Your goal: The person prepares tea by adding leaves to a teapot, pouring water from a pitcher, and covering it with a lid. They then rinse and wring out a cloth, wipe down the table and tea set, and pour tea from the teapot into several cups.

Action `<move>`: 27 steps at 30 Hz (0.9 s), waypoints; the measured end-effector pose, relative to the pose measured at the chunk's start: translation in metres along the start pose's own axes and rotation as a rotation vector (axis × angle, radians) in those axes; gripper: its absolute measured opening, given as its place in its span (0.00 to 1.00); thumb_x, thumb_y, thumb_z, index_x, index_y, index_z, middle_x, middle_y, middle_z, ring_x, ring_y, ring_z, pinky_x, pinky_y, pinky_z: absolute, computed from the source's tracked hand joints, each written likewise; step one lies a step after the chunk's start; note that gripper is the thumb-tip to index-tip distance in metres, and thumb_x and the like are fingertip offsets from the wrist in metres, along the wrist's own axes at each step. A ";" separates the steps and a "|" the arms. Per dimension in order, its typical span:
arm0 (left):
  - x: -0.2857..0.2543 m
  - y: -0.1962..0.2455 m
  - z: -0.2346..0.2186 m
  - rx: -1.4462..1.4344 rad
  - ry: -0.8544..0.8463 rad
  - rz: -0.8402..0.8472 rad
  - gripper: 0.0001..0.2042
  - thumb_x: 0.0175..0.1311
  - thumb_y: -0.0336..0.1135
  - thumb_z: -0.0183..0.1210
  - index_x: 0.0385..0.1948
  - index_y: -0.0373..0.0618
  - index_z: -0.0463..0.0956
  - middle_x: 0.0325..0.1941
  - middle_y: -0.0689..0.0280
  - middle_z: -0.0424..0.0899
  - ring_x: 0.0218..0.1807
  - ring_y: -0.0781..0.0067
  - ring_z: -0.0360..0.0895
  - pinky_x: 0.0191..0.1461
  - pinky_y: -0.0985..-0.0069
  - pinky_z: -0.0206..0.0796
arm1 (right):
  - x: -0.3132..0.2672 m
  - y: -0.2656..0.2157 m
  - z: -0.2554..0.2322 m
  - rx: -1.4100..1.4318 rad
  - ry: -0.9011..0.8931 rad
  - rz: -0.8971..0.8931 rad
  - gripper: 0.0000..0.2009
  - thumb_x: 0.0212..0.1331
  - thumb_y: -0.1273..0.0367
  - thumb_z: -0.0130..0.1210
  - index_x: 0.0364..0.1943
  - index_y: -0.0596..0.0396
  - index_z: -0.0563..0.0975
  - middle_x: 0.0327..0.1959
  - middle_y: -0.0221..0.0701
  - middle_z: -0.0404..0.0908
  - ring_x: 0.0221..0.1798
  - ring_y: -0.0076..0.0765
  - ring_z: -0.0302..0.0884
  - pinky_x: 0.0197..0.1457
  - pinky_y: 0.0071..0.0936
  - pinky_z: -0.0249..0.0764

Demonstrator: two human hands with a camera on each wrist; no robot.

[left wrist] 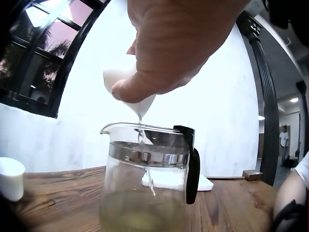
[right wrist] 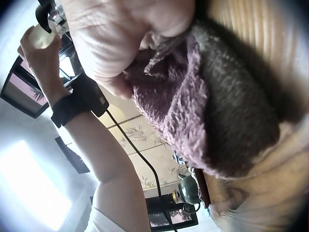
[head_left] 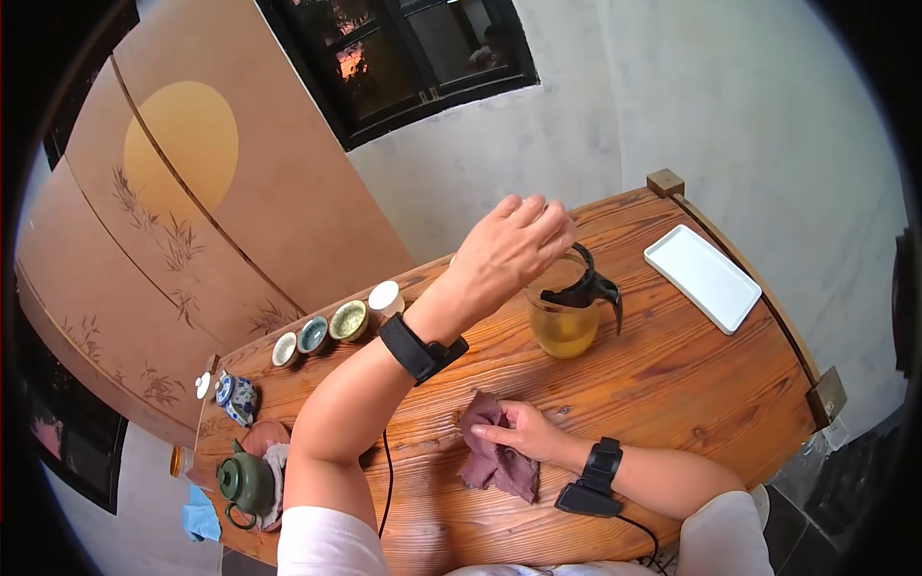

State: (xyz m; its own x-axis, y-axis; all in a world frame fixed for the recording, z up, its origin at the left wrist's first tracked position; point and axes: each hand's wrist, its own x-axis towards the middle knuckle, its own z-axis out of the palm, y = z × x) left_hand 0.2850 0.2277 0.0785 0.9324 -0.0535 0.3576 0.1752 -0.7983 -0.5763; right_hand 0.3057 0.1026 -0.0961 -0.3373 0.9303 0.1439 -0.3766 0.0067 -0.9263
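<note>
In the left wrist view the left hand (left wrist: 178,48) grips a small white cup (left wrist: 123,84), tilted over a glass pitcher (left wrist: 145,183) with a black handle. A thin stream of liquid runs from the cup into the pitcher, where yellowish liquid lies. From the head view the left hand (head_left: 514,240) hides the cup above the pitcher (head_left: 565,331). The right hand (head_left: 528,432) holds a crumpled purple cloth (head_left: 499,461) at the table's near side; the right wrist view shows its fingers (right wrist: 120,87) curled on the cloth (right wrist: 178,111).
Left of the pitcher stand a white cup (head_left: 386,298) and several small bowls (head_left: 313,334) in a row. A white tray (head_left: 704,278) lies at the right. A patterned teapot (head_left: 236,396), a green teapot (head_left: 245,482) and a blue cloth (head_left: 201,516) are at the far left.
</note>
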 end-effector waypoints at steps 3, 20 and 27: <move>-0.003 0.003 -0.004 0.029 0.032 -0.007 0.23 0.41 0.24 0.56 0.45 0.42 0.65 0.43 0.62 0.67 0.49 0.63 0.65 0.52 0.72 0.60 | 0.000 0.005 0.000 0.039 0.010 -0.024 0.10 0.57 0.68 0.52 0.37 0.60 0.73 0.33 0.22 0.74 0.35 0.14 0.66 0.41 0.17 0.66; -0.200 0.101 -0.059 -0.880 -0.038 -0.978 0.32 0.37 0.26 0.64 0.50 0.42 0.62 0.44 0.56 0.66 0.49 0.56 0.65 0.53 0.70 0.59 | -0.018 -0.062 0.025 -0.012 0.065 -0.171 0.12 0.54 0.73 0.51 0.42 0.64 0.70 0.40 0.35 0.76 0.42 0.27 0.73 0.46 0.23 0.69; -0.201 0.131 -0.075 -0.906 0.143 -0.917 0.34 0.34 0.24 0.64 0.52 0.43 0.61 0.48 0.56 0.69 0.48 0.54 0.68 0.49 0.70 0.63 | -0.015 -0.053 0.069 -1.365 -0.252 -0.625 0.22 0.44 0.67 0.55 0.44 0.67 0.69 0.47 0.47 0.69 0.56 0.49 0.63 0.59 0.43 0.57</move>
State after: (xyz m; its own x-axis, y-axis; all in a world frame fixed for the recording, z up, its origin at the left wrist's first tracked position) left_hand 0.0965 0.0895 -0.0137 0.5354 0.7072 0.4618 0.4002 -0.6939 0.5986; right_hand 0.2716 0.0630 -0.0256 -0.6184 0.5659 0.5453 0.5029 0.8182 -0.2788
